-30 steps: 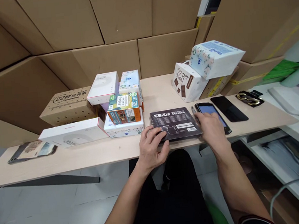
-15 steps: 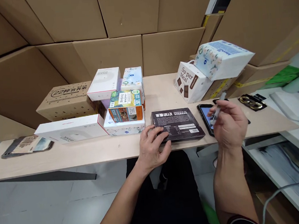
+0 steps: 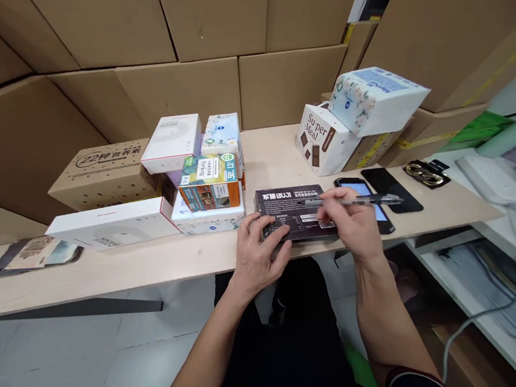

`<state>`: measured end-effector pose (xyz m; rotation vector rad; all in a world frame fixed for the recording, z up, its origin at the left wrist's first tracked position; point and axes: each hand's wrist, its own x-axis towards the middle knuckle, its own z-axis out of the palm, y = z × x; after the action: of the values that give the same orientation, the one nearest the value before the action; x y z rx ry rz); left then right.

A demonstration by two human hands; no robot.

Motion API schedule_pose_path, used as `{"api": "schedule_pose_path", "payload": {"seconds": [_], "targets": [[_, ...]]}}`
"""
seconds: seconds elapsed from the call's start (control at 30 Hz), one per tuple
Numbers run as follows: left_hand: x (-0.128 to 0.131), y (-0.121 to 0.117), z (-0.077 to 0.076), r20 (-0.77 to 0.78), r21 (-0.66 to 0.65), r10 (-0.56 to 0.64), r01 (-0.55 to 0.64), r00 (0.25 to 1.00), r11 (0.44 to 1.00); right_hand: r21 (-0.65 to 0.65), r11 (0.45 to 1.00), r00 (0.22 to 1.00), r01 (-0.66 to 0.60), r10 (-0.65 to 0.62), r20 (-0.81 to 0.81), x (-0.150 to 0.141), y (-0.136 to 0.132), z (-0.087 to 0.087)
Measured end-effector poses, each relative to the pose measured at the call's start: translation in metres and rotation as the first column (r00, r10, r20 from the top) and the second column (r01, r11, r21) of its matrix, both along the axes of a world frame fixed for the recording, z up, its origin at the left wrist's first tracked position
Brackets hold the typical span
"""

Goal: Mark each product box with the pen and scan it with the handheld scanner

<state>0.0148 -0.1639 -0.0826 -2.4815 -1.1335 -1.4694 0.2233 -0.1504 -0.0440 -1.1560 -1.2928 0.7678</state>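
Note:
A flat dark box (image 3: 295,199) with white print lies at the table's front edge. My left hand (image 3: 259,248) rests on its near left corner, fingers spread over the top and thumb by the front side. In my right hand (image 3: 354,224) is a pen (image 3: 381,198), pinched between thumb and fingers. It lies nearly level over the box, its tip pointing left above the print. Whether the tip touches the box I cannot tell. A phone with a lit screen (image 3: 381,213) lies partly hidden behind my right hand, with a black phone (image 3: 394,187) beside it.
To the left stand stacked packages: an orange and teal box (image 3: 212,195), white power bank boxes (image 3: 110,226) and a brown carton (image 3: 101,172). A Su-per Meal box (image 3: 321,145) and a tissue pack (image 3: 377,103) are at the back right. Cardboard (image 3: 293,86) walls the back.
My right hand has moved left from over the phones to the dark box, and the pen has swung from upright to nearly level. My left hand stays on the box. The view has shifted slightly right.

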Motion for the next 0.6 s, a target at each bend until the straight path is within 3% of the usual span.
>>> {"api": "schedule_pose_path", "payload": {"seconds": [0.13,0.23,0.37,0.6], "targets": [[0.0,0.0,-0.001,0.003,-0.011,-0.004,0.004,1.0,1.0,0.024,0.997,0.987,-0.073,0.069,0.144,-0.005,-0.007,0.003],[0.0,0.0,-0.002,0.014,-0.022,-0.013,0.013,1.0,1.0,0.053,0.998,0.987,-0.029,0.021,0.16,-0.013,-0.011,0.003],[-0.001,0.0,-0.002,0.018,-0.042,-0.021,0.021,1.0,0.999,0.069,0.996,0.951,0.053,-0.072,0.3,-0.019,-0.01,0.002],[0.0,0.0,-0.002,0.025,-0.027,-0.026,0.027,0.999,0.999,-0.01,0.999,0.916,0.041,-0.034,0.399,-0.018,-0.007,0.007]]}}
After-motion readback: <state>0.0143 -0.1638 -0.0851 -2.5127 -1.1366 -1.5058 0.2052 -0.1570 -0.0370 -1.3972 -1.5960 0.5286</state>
